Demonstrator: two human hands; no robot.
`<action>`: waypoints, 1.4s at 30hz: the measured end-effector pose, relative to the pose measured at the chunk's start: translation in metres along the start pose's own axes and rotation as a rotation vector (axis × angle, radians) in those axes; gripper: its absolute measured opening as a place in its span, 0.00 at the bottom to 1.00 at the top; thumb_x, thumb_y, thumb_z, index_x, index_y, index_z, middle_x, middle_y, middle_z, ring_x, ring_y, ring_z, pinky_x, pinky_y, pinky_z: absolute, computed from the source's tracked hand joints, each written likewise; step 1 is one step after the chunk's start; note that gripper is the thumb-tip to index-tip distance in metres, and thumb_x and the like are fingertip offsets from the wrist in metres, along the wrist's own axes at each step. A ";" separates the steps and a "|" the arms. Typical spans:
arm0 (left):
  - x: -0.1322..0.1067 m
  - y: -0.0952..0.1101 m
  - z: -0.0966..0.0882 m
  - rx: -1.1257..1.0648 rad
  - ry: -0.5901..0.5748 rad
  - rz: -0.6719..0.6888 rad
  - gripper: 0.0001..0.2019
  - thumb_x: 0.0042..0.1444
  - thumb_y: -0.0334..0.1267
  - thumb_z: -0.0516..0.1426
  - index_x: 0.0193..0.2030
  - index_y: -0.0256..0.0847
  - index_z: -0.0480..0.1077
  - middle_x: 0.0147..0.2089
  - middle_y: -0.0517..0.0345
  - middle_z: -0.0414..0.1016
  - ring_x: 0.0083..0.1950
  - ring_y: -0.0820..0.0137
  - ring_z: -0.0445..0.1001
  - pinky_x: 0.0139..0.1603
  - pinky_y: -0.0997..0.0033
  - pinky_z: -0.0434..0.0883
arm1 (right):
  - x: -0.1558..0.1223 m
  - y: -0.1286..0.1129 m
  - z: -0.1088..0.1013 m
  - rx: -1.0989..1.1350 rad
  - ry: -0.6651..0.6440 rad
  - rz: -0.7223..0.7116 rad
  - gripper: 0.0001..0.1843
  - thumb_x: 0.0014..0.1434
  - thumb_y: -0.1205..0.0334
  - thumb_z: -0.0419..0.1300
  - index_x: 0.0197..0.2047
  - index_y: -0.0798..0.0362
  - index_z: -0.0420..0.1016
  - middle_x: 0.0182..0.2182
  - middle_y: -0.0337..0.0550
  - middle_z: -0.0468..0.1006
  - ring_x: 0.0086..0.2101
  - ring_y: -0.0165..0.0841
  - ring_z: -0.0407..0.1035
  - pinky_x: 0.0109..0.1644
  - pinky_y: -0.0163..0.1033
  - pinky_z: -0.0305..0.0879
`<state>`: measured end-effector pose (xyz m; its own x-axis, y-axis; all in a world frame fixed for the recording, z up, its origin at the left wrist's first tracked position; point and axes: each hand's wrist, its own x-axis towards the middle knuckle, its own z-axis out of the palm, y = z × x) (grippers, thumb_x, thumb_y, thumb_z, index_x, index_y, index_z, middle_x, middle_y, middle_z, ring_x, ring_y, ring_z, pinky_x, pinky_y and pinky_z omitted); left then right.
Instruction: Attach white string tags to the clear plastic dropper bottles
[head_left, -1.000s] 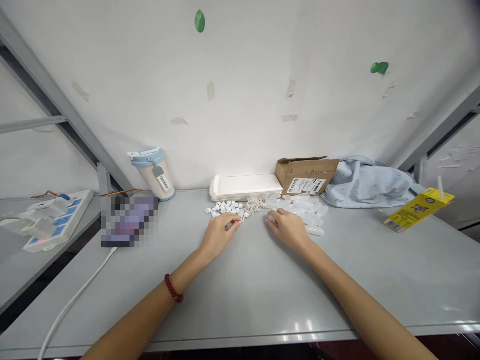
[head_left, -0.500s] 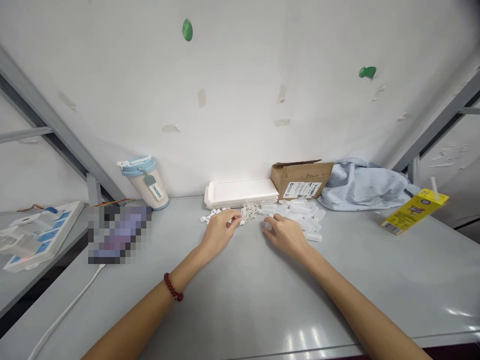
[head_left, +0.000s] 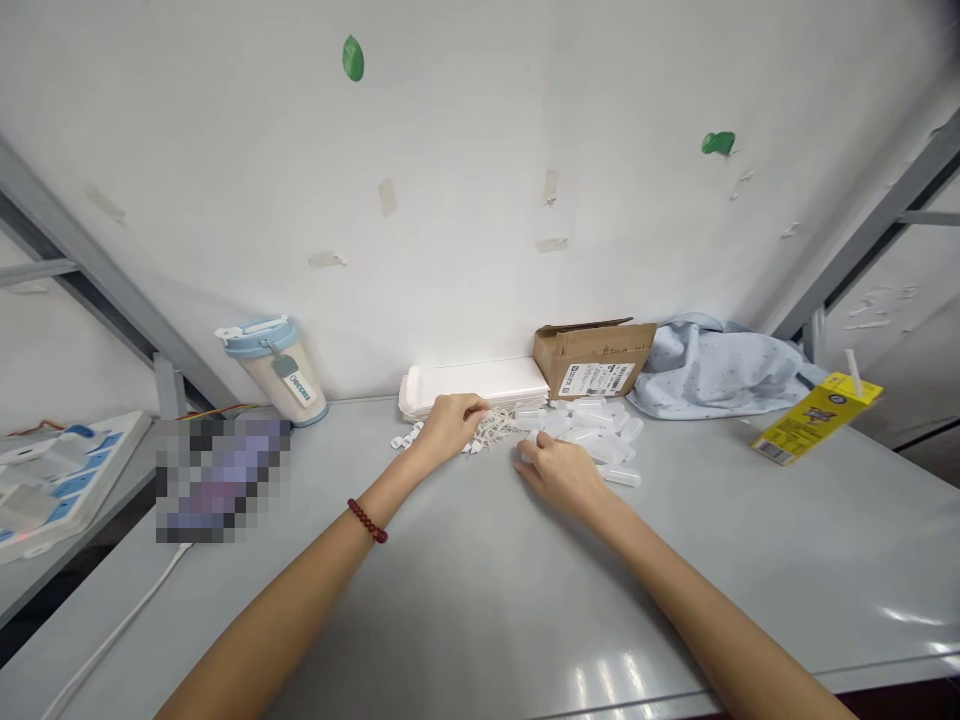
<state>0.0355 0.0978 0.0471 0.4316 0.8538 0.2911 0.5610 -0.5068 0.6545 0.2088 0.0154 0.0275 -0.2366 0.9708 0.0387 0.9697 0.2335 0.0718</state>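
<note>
My left hand [head_left: 448, 424] reaches over a scatter of small white caps [head_left: 403, 438], fingers curled down into a tangle of white strings [head_left: 497, 425]; what the fingertips hold is hidden. My right hand [head_left: 559, 470] rests on the grey table [head_left: 480, 590] at the near edge of a pile of clear plastic tubes [head_left: 600, 430], fingers bent around what looks like one tube at its tips. A red bead bracelet sits on my left wrist.
A stack of white trays [head_left: 480, 383] and an open cardboard box [head_left: 592, 358] stand against the wall. A blue-lidded cup [head_left: 274, 368] is at the left, a blue cloth [head_left: 720, 368] and yellow carton [head_left: 814, 418] at the right. A power strip [head_left: 52, 480] and white cable [head_left: 112, 640] lie far left.
My left hand has moved forward from the caps to the string tangle. My right hand stays at the tube pile. The camera has shifted slightly right and down.
</note>
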 end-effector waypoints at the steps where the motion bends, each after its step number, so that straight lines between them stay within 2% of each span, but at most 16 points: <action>1: -0.002 0.001 0.000 -0.017 0.011 -0.015 0.10 0.53 0.31 0.52 0.36 0.37 0.75 0.32 0.55 0.77 0.31 0.69 0.73 0.34 0.72 0.67 | 0.000 0.000 0.001 -0.001 -0.002 -0.002 0.14 0.64 0.58 0.48 0.44 0.53 0.70 0.37 0.49 0.73 0.32 0.37 0.73 0.29 0.35 0.56; 6: -0.007 0.005 0.002 -0.096 0.026 -0.100 0.08 0.51 0.30 0.54 0.32 0.38 0.75 0.27 0.58 0.76 0.27 0.70 0.71 0.33 0.72 0.67 | 0.001 0.000 0.003 -0.013 0.012 -0.008 0.14 0.64 0.58 0.48 0.44 0.53 0.71 0.38 0.50 0.72 0.33 0.37 0.72 0.29 0.35 0.55; 9: -0.005 0.007 0.003 -0.173 0.055 -0.173 0.08 0.51 0.31 0.54 0.34 0.38 0.75 0.28 0.57 0.76 0.28 0.70 0.72 0.32 0.72 0.68 | 0.000 0.001 0.003 -0.008 0.026 -0.001 0.14 0.64 0.58 0.48 0.45 0.52 0.71 0.38 0.49 0.72 0.33 0.36 0.72 0.29 0.35 0.55; 15: 0.005 0.005 0.004 -0.345 -0.013 -0.308 0.04 0.45 0.27 0.57 0.28 0.36 0.74 0.22 0.56 0.74 0.22 0.71 0.71 0.23 0.74 0.66 | 0.000 0.000 0.001 0.038 0.016 -0.021 0.14 0.63 0.57 0.50 0.46 0.50 0.71 0.38 0.47 0.72 0.33 0.35 0.71 0.29 0.35 0.54; 24: 0.003 0.020 -0.010 -0.609 0.098 -0.356 0.05 0.47 0.30 0.59 0.32 0.33 0.74 0.28 0.54 0.76 0.29 0.73 0.72 0.29 0.75 0.70 | 0.001 -0.001 0.005 0.045 0.046 0.040 0.13 0.64 0.59 0.47 0.45 0.50 0.71 0.36 0.46 0.73 0.33 0.34 0.71 0.27 0.34 0.50; 30: 0.001 0.018 -0.017 -0.699 0.118 -0.419 0.04 0.45 0.30 0.61 0.30 0.31 0.74 0.27 0.53 0.76 0.28 0.74 0.72 0.32 0.73 0.71 | -0.001 -0.003 0.002 0.074 0.083 0.054 0.13 0.63 0.61 0.48 0.45 0.50 0.71 0.36 0.45 0.72 0.33 0.32 0.70 0.26 0.35 0.47; 33: 0.003 0.014 -0.013 -0.732 0.153 -0.416 0.04 0.45 0.30 0.61 0.30 0.33 0.74 0.28 0.54 0.76 0.29 0.74 0.73 0.32 0.74 0.71 | -0.001 -0.003 0.001 0.087 0.113 0.050 0.13 0.63 0.61 0.48 0.46 0.50 0.71 0.36 0.45 0.72 0.33 0.32 0.70 0.26 0.35 0.46; 37: 0.005 0.007 0.003 -0.757 0.128 -0.443 0.02 0.42 0.26 0.62 0.24 0.32 0.73 0.21 0.56 0.73 0.24 0.75 0.70 0.24 0.75 0.68 | -0.001 -0.002 0.000 0.091 0.132 0.040 0.13 0.64 0.58 0.48 0.45 0.50 0.71 0.36 0.45 0.72 0.32 0.32 0.70 0.26 0.34 0.46; 42: 0.006 0.001 0.017 -0.857 0.145 -0.446 0.02 0.46 0.28 0.61 0.29 0.32 0.73 0.28 0.53 0.76 0.26 0.76 0.70 0.25 0.78 0.67 | -0.002 -0.002 0.001 0.093 0.132 0.041 0.14 0.64 0.56 0.48 0.46 0.49 0.71 0.36 0.44 0.72 0.32 0.32 0.70 0.26 0.34 0.47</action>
<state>0.0505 0.1000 0.0372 0.1808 0.9817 -0.0604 -0.0770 0.0754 0.9942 0.2072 0.0130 0.0263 -0.1969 0.9655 0.1703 0.9787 0.2039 -0.0244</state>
